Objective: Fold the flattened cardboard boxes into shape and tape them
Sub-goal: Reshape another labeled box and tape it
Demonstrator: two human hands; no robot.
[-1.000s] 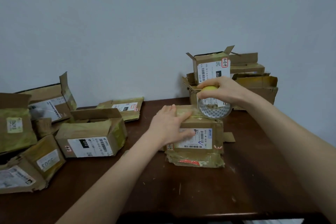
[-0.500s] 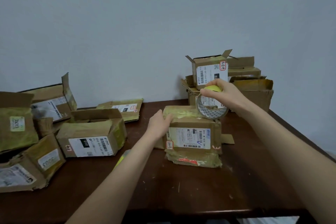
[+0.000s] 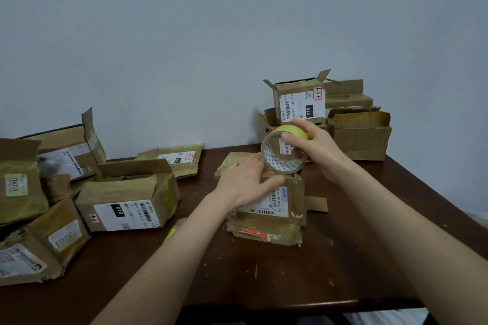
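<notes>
I have the left hand (image 3: 247, 182) lying flat on top of the small cardboard box (image 3: 293, 200), fingers straight and spread, thumb reaching over the front edge. The right hand (image 3: 317, 148) grips the tape roll (image 3: 276, 163) from above, thumb on the near rim and fingers curled over the yellow-green outer wrap. The roll stands on edge, its lower rim down at the box's top towards the back right. From here I can't tell whether a strip of tape runs from roll to box.

The box sits near the middle of the dark wooden table (image 3: 303, 285), with a crumpled base, a red strip (image 3: 252, 234) low on the front and a loose flap (image 3: 317, 204) sticking out on the right. My left hand covers the upper left part of its shipping label (image 3: 269, 206).

Behind the roll and right hand, and partly hidden by them, a stack of boxes (image 3: 361, 137) stands against the wall (image 3: 211, 34). Its top box (image 3: 301, 105) is open and labelled "010". Well apart to the left stands an open box (image 3: 126, 200) with another "010" label, and a flattened box (image 3: 175, 159) lies beyond it. More crumpled boxes (image 3: 45, 240) crowd the table's left end. A yellow scrap (image 3: 173, 232) pokes out from under the left forearm, too hidden to name.
</notes>
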